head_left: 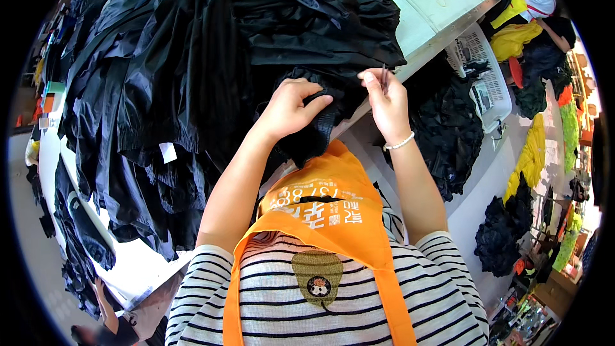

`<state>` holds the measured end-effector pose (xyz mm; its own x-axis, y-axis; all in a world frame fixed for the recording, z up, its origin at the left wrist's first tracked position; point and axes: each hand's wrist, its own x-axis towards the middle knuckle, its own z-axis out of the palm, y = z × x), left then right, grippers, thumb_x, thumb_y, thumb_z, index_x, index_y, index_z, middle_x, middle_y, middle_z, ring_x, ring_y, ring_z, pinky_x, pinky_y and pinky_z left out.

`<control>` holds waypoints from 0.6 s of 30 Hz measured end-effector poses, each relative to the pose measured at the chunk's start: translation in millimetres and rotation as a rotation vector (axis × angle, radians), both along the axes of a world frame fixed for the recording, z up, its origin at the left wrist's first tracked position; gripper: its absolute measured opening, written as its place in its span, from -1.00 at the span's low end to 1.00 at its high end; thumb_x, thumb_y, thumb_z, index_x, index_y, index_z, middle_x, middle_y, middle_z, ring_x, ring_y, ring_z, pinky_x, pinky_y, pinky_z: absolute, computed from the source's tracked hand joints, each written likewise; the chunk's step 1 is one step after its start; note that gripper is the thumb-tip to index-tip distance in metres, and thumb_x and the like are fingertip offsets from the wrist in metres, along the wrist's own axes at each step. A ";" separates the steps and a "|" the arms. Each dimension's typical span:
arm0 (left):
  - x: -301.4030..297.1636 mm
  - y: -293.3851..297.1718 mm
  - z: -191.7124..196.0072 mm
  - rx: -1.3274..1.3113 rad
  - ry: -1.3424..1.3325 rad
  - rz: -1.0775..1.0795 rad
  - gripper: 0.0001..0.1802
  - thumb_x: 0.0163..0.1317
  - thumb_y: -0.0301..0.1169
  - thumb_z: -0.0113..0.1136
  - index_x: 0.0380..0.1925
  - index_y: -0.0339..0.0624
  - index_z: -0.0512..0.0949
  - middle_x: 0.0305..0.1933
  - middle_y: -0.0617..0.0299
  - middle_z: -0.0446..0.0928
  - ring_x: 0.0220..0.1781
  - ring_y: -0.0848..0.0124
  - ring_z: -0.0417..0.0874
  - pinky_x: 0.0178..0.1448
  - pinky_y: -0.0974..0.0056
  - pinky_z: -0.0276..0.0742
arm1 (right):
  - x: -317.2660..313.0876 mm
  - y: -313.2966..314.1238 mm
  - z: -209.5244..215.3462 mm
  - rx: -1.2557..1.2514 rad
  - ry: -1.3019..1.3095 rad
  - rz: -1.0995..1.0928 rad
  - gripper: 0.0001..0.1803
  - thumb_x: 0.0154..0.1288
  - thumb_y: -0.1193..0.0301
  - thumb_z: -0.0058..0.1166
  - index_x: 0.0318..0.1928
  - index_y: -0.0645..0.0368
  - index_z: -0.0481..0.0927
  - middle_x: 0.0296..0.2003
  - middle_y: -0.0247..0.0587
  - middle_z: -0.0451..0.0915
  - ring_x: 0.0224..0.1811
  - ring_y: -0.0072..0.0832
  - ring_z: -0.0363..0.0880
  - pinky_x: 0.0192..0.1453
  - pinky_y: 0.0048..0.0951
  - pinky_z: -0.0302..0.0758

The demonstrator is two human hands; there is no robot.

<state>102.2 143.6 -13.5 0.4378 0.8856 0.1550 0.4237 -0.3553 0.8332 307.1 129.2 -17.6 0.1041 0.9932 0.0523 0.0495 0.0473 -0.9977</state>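
Observation:
My left hand [295,107] is closed on the dark ribbed edge of a black garment [323,118], pinching it between thumb and fingers just above my orange apron [327,173]. To its right, my right hand [387,101] is raised and closed around a small pair of dark thread snips [384,74], whose thin points stick up past the fingers. The snips are apart from the garment. Much of the tool is hidden in my palm. A big heap of black garments [186,57] lies in front of and left of my hands; a small white label [168,152] shows on one.
The pale worktable [435,0] carries the heap. Beyond its right edge stands a white plastic basket [496,93], next to a dark cloth pile [442,128]. Yellow cloth [528,154] and another dark bundle [503,234] lie farther right. Other people work at far right and lower left.

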 end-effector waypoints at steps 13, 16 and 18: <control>-10.1 -4.7 -6.0 -0.042 -0.069 -0.060 -0.82 0.29 -0.40 0.12 -0.33 -0.33 0.57 -0.46 0.04 0.52 -0.37 0.17 0.48 -0.15 0.18 0.34 | -44.4 1.5 13.9 0.411 -0.402 0.044 -0.88 0.18 0.54 0.26 -0.42 0.28 0.56 -0.51 -0.42 0.46 -0.55 -0.76 0.29 -0.46 -0.69 0.25; -13.4 -6.9 -2.6 -0.063 -0.118 0.012 -0.80 0.31 -0.40 0.11 -0.35 -0.34 0.58 -0.49 0.07 0.49 -0.40 0.18 0.46 -0.18 0.19 0.34 | -35.7 10.6 12.4 0.254 -0.231 -0.135 -0.86 0.18 0.52 0.26 -0.43 0.26 0.54 -0.52 -0.37 0.47 -0.57 -0.68 0.33 -0.46 -0.63 0.31; -13.3 -8.0 -4.4 -0.113 -0.163 0.082 -0.79 0.31 -0.39 0.11 -0.39 -0.34 0.58 -0.50 0.07 0.49 -0.41 0.19 0.45 -0.20 0.18 0.34 | -18.4 12.4 15.1 0.104 -0.165 -0.044 -0.82 0.30 0.44 0.19 -0.40 0.29 0.55 -0.55 -0.46 0.49 -0.52 -0.74 0.32 -0.43 -0.66 0.31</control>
<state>89.0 135.7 -17.9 0.3404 0.9332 0.1156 0.3038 -0.2255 0.9257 288.7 141.7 -2.5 0.1288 0.9762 0.1744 0.2162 0.1440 -0.9657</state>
